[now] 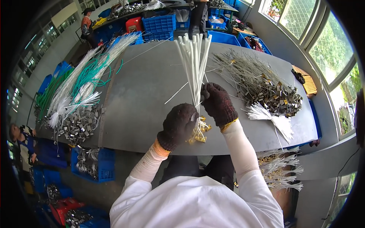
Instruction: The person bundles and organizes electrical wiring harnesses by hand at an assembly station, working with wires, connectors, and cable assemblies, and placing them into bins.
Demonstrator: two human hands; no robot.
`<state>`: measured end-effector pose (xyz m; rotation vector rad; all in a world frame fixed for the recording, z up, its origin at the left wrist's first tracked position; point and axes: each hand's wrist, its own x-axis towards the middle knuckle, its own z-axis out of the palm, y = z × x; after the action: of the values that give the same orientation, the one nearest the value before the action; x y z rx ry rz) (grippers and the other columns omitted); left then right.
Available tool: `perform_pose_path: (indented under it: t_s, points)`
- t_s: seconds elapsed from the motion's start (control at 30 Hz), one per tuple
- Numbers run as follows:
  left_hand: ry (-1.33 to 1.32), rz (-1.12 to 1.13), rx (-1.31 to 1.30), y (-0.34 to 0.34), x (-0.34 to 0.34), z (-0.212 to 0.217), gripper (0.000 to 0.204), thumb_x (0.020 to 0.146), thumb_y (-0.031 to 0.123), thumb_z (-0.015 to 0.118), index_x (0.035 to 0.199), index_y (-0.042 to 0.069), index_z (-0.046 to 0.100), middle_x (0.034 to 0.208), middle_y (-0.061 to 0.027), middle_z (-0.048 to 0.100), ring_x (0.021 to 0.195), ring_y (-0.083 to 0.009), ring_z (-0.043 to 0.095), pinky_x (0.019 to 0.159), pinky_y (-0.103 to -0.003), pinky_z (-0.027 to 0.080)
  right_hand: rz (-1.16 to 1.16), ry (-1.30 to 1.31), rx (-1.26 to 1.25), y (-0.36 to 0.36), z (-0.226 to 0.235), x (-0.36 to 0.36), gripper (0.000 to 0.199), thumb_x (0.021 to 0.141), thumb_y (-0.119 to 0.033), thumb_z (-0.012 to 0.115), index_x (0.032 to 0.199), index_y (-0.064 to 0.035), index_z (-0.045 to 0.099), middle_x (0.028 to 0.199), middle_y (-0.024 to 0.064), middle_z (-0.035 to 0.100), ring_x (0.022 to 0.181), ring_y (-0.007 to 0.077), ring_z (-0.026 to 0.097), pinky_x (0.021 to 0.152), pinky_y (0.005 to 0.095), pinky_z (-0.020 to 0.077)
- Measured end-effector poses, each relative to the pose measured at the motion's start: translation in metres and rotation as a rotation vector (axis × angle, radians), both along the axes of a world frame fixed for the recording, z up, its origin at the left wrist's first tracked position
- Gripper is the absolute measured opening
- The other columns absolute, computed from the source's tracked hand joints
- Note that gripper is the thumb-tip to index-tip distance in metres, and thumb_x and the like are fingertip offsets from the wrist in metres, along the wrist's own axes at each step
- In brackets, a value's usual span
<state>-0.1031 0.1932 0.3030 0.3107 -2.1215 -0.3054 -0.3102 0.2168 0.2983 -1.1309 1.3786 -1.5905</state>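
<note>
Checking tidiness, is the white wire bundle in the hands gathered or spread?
Gathered: both hands clamp the white wire bundle near its brass ends, tips fanning slightly.

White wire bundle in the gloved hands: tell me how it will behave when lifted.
The white wire bundle probably stays fairly stiff: it stands upright above the left hand and right hand, only fanning at the tips. It likely feels bottom-heavy, given the brass clips hanging below. Loose strands may slip out; one already juts sideways.

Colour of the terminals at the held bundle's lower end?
Gold/brass terminals, below the left hand; head view.
</note>
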Motion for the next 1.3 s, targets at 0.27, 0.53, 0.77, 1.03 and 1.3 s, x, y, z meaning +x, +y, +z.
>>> perform_pose_path:
  t_s: [0.27,0.53,0.77,1.03,1.3]
  points:
    - [-0.043,0.104,0.115,-0.001,-0.01,0.006,0.023,0.091,0.009,0.072,0.112,0.005,0.064,0.099,-0.0133,0.067,0.091,-0.0358,0.066,0.083,-0.047,0.055,0.022,-0.267,-0.054,0.061,0.018,-0.001,0.012,0.096,-0.004,0.071,0.107,0.0001,0.066,0.113,0.0133,0.067,0.104,0.0227,0.067,0.089,0.0353,0.0542]
    - [-0.08,0.203,-0.128,0.0,-0.013,0.006,0.015,0.093,0.019,0.07,0.105,0.015,0.063,0.094,-0.0057,0.068,0.086,-0.0308,0.067,0.072,-0.045,0.056,-0.272,0.876,-0.427,0.092,0.07,0.042,0.032,0.091,0.005,0.062,0.119,-0.0049,0.072,0.124,0.0188,0.069,0.109,0.0365,0.069,0.095,0.0431,0.0561]
    - [-0.091,0.007,0.069,-0.014,-0.003,-0.003,0.013,0.094,0.018,0.07,0.105,0.012,0.065,0.088,-0.0077,0.068,0.08,-0.0315,0.068,0.07,-0.043,0.056,0.043,1.32,-0.434,0.061,0.061,0.031,0.046,0.086,-0.004,0.066,0.132,-0.0052,0.063,0.111,0.0156,0.074,0.095,0.0352,0.073,0.081,0.0446,0.0576]
    - [0.159,0.039,0.404,0.003,-0.012,0.0,0.011,0.102,0.014,0.064,0.109,0.006,0.065,0.09,-0.0107,0.073,0.078,-0.0279,0.072,0.069,-0.042,0.057,0.011,1.296,-0.454,0.05,0.044,0.02,0.035,0.088,-0.011,0.067,0.123,-0.0083,0.068,0.089,0.0084,0.07,0.083,0.0318,0.069,0.075,0.0452,0.0523]
    - [0.123,0.008,0.572,0.006,-0.01,0.023,0.017,0.106,0.018,0.061,0.115,0.003,0.063,0.089,-0.0118,0.071,0.075,-0.0227,0.071,0.07,-0.036,0.057,0.032,1.427,-0.327,0.057,0.049,0.02,0.02,0.088,-0.015,0.067,0.107,-0.0186,0.072,0.089,0.005,0.069,0.082,0.0289,0.07,0.075,0.0426,0.0542]
